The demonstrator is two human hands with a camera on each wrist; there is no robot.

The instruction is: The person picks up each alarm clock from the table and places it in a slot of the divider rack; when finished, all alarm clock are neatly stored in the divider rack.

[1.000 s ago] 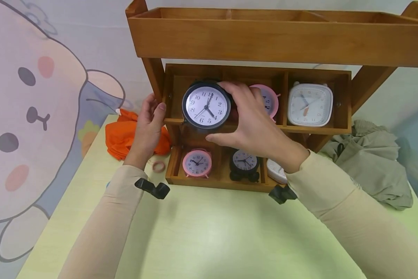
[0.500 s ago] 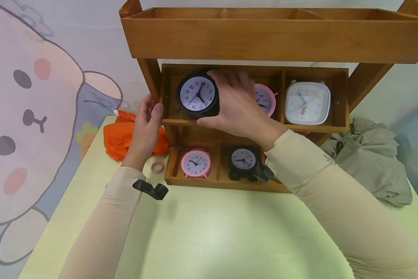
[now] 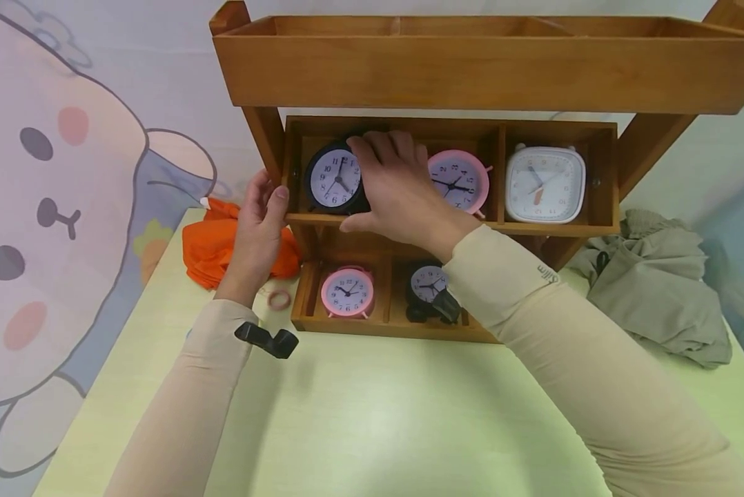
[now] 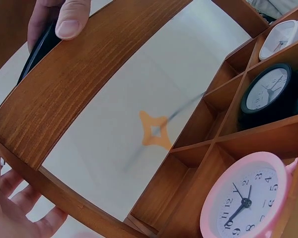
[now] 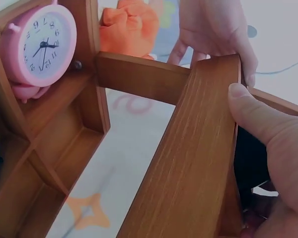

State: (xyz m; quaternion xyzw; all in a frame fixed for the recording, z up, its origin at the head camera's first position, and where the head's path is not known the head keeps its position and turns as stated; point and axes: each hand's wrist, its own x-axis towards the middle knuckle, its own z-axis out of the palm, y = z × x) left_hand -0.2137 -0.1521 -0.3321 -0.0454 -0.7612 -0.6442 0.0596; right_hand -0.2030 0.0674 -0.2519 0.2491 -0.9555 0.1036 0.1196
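In the head view a round black alarm clock (image 3: 333, 178) sits in the left part of the wooden rack's (image 3: 484, 74) middle tray, its white dial facing me. My right hand (image 3: 397, 186) holds it by its right side, with the fingers over the top. In the right wrist view the thumb (image 5: 251, 106) lies on the tray's front board. My left hand (image 3: 260, 231) grips the tray's left end, the thumb in front and the fingers round the outer side. Right of the right hand, a pink alarm clock (image 3: 459, 181) lies turned on its side.
A white square clock (image 3: 544, 185) occupies the right compartment. The lower tray holds another pink clock (image 3: 347, 293) and a second black clock (image 3: 424, 281), partly covered by a wrist mount. Orange cloth (image 3: 213, 247), a small pink ring (image 3: 279, 299) and grey-green cloth (image 3: 664, 290) lie beside the rack.
My right hand has moved left with the black clock, which went from in front of the tray back into its left part. More of the pink clock shows now. The left hand stays put.
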